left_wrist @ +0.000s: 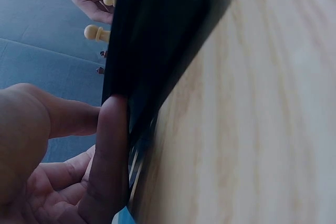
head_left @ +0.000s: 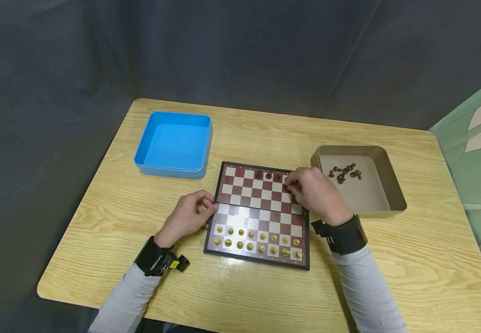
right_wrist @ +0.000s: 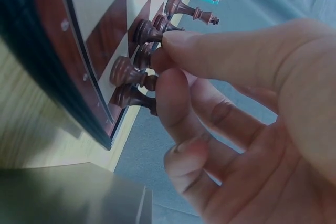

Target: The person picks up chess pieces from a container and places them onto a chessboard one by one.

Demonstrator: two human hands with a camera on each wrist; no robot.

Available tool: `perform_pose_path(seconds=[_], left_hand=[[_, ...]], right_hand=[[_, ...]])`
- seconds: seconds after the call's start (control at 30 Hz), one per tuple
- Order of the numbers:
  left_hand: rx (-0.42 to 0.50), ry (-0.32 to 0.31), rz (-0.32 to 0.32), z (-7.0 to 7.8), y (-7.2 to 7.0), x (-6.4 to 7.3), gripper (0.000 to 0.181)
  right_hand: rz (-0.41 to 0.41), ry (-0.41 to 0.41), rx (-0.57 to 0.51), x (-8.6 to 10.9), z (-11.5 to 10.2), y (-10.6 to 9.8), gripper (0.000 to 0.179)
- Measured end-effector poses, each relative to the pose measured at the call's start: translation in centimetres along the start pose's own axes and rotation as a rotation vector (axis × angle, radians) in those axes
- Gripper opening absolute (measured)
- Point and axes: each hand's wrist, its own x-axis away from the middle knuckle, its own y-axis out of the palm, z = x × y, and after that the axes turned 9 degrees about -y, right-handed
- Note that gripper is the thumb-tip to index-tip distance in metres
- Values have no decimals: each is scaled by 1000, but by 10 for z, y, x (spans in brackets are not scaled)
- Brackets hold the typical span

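A folding chessboard (head_left: 248, 210) lies on the table between the hands, with two rows of cream chess pieces (head_left: 250, 246) on its near side. At its left edge my left hand (head_left: 189, 213) grips the frame between thumb and fingers (left_wrist: 111, 135). My right hand (head_left: 317, 192) is over the far right squares, thumb and index finger pinching a dark brown chess pawn (right_wrist: 144, 32); its head is hidden by the thumb tip. Around those fingers stand other dark chess pieces (right_wrist: 181, 6), including a pawn (right_wrist: 123, 72) near the board's corner. Three dark pieces show to the left of the right hand in the head view.
A beige box (head_left: 361, 214) with several dark chess pieces (head_left: 345, 171) in it stands right of the board, close to the right wrist. At the back left is a blue box (head_left: 169, 171). Dark cloth (head_left: 240, 55) hangs behind the wooden table (head_left: 99, 222).
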Motion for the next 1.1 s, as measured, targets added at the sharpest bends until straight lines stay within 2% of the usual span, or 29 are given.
perform_pose_path(seconds=[0.53, 1.1], left_hand=[[2, -15, 18, -2, 2, -1, 17], [1, -31, 9, 0, 1, -1, 17]], right_hand=[[4, -2, -10, 0, -1, -4, 13], [58, 35, 11, 9, 13, -26, 8]])
